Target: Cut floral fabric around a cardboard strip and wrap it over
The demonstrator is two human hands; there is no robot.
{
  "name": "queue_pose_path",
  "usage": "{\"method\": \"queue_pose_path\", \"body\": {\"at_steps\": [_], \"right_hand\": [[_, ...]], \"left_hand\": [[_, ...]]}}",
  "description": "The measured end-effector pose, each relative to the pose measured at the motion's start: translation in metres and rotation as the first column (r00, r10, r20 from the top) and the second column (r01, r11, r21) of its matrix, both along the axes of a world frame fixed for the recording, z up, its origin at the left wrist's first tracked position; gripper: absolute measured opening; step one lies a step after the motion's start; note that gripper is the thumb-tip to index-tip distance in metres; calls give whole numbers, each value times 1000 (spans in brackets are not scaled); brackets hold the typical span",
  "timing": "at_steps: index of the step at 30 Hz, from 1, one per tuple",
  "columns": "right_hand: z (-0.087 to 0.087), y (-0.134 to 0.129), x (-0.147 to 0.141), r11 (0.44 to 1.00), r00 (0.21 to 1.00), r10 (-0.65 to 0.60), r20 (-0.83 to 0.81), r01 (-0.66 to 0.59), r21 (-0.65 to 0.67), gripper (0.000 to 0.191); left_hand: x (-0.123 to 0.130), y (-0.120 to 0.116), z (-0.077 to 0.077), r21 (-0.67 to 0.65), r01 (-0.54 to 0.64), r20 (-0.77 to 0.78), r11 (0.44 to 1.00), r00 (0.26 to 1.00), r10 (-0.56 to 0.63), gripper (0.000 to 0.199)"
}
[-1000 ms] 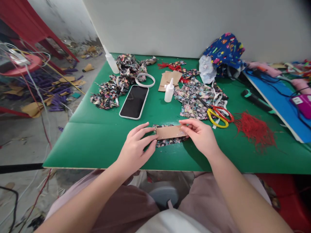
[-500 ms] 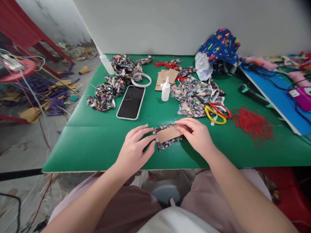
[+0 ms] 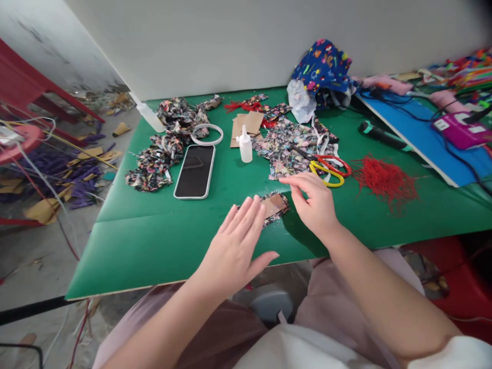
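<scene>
A brown card strip [image 3: 275,205] lies on a small piece of dark floral fabric [image 3: 271,221] near the table's front edge. My left hand [image 3: 240,246] rests flat over the left part of the card and fabric, fingers stretched out and thumb spread. Just right of the fabric is my right hand [image 3: 313,202], raised a little, with the index finger extended and apart from the thumb; it holds nothing. Beyond it, scissors with red and yellow handles [image 3: 327,179] lie against a larger floral cloth [image 3: 286,146].
On the green table [image 3: 154,251] are a phone [image 3: 195,171], a white ring [image 3: 207,134], a small white bottle [image 3: 245,145], crumpled floral fabric [image 3: 154,159], red threads [image 3: 384,179] and a blue board [image 3: 415,141]. Another bottle [image 3: 150,117] stands at the back left.
My left hand has moved right and flattened over the card and fabric. My right hand has let go of their right end and lifted away. The view has shifted.
</scene>
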State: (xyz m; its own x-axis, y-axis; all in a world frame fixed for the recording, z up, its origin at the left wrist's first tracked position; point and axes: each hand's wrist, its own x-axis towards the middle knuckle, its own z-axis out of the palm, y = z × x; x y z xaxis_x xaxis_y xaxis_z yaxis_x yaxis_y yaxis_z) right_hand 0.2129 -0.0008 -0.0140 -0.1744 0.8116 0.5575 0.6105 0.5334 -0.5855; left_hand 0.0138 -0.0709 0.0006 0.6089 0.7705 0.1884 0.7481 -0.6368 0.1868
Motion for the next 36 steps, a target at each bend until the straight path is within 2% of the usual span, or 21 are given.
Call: {"method": "queue_pose_path", "body": {"at_steps": [5, 9, 14, 19, 22, 29, 36], "right_hand": [[2, 1, 9, 999, 999, 39, 38, -39, -14, 32], [2, 0, 19, 992, 989, 105, 106, -97, -80, 38], [-2, -5, 22, 956, 944, 238, 228, -186, -226, 39], [-3, -6, 21, 958, 914, 235, 330, -161, -237, 30], [-4, -5, 22, 952, 908, 252, 334, -171, -253, 25], [-5, -5, 22, 947, 883, 286, 373, -201, -249, 22], [-1, -7, 22, 952, 871, 264, 415, -164, -260, 23]], "left_hand": [[29, -6, -15, -21, -23, -79, 1000, 997, 21, 80], [35, -7, -23, -48, -51, -134, 998, 990, 44, 79], [34, -4, -18, -48, -60, -120, 997, 991, 54, 70], [28, 9, -7, -51, -91, -12, 995, 996, 91, 38], [23, 19, -6, -30, -152, 19, 988, 988, 152, 29], [18, 24, -18, 3, -139, 9, 990, 990, 139, 29], [13, 21, -19, -6, -137, 54, 991, 989, 137, 29]]}}
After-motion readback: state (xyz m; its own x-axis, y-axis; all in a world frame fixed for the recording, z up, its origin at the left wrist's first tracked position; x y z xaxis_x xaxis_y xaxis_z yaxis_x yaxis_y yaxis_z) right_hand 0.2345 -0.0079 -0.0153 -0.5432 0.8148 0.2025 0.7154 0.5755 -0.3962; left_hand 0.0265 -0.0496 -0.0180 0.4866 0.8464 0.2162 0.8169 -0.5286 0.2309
